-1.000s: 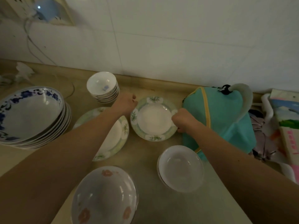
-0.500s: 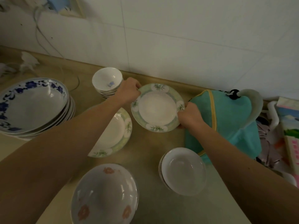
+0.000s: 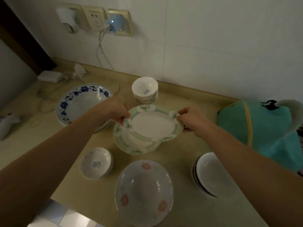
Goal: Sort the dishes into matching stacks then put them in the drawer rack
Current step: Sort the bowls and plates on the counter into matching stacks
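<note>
A green-rimmed floral plate hangs just above a matching green-rimmed plate that lies on the counter. My left hand grips its left rim and my right hand grips its right rim. Around them stand a stack of blue-flowered wide bowls, a stack of small white bowls, a small blue-flower dish stack, a large bowl with red flowers and a stack of plain white bowls.
A teal cloth-covered appliance with a white spout stands at the right. Wall sockets with plugs and hanging cables are at the back left, with a white adapter on the counter. The counter's front edge runs at the lower left.
Both hands lifted the green-rimmed plate off the counter and carried it left, so it now hovers over the matching plate. The camera view pulled back and shifted left.
</note>
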Tool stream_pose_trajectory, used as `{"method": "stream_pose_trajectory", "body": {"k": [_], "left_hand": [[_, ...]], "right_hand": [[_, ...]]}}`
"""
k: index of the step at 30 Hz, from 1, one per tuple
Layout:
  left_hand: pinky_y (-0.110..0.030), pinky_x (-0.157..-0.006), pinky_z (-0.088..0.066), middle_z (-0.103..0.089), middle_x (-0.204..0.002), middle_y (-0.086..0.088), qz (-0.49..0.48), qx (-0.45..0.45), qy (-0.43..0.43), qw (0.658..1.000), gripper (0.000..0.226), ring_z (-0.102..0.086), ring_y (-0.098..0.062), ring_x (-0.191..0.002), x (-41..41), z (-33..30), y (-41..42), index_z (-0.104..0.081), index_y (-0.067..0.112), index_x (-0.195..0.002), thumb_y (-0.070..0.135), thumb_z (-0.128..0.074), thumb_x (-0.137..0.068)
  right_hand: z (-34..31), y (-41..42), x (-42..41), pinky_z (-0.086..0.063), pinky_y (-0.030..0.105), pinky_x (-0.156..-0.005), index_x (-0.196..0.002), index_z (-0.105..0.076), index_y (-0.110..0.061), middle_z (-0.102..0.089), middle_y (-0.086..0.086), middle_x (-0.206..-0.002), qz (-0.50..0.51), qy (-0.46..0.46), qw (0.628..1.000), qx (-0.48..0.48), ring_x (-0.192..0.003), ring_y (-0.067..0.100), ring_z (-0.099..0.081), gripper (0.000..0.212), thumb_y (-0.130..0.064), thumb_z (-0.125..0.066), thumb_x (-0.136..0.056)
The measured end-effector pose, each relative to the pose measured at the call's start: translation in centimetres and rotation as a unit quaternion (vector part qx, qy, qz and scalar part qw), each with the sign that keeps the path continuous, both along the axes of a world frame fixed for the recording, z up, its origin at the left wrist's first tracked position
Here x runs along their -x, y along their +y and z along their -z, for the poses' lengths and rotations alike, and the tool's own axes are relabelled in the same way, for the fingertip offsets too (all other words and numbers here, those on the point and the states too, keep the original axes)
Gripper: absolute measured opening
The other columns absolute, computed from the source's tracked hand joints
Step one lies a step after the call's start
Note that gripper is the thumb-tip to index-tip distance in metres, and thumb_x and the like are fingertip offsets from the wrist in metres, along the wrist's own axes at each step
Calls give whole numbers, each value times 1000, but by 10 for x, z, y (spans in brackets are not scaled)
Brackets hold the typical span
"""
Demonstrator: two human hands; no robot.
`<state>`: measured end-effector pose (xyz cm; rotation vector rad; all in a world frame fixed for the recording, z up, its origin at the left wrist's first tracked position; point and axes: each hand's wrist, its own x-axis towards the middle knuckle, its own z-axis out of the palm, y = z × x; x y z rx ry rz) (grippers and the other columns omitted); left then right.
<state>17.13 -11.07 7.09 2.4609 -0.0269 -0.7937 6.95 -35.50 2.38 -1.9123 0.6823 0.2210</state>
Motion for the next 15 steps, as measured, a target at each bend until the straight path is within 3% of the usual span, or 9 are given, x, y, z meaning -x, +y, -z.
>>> {"method": "stream_pose_trajectory", "body": {"k": [3,7,11,15], "left_hand": [[-28,-51,-61,-73,-86,-29,-40,11,-5,999,12,-74,-25,-62,16,18,30,-72,-13,-96,-8,-70,-86],[-51,-71,-64,-74,-83,-26,-59,11,-48,997,13,-75,-32,-76,40,41,56,-74,-11,-86,-9,-68,-75],[-51,-73,-62,-75,-85,-20,-70,16,-113,991,15,-74,-33,-76,57,58,65,-74,-5,-88,-2,-63,-78],[-48,-80,-58,-75,-92,-17,-75,-2,-154,985,22,-71,-35,-87,62,71,61,-76,1,-98,0,-60,-83]], "right_hand": [[8,22,-12,-50,20,-39,-66,-65,-22,-65,2,-57,-40,6,999,37,-46,11,-59,25,-10,-68,-88],[14,43,-23,-57,27,-44,-67,-65,-20,-70,3,-61,-100,9,991,83,-45,13,-66,22,-14,-67,-89],[18,53,-26,-64,42,-56,-71,-61,-18,-72,10,-68,-137,-1,983,121,-47,21,-71,19,-16,-66,-89],[24,55,-28,-64,47,-65,-87,-60,-16,-72,10,-79,-135,1,982,132,-58,29,-74,6,-18,-65,-91]]}}
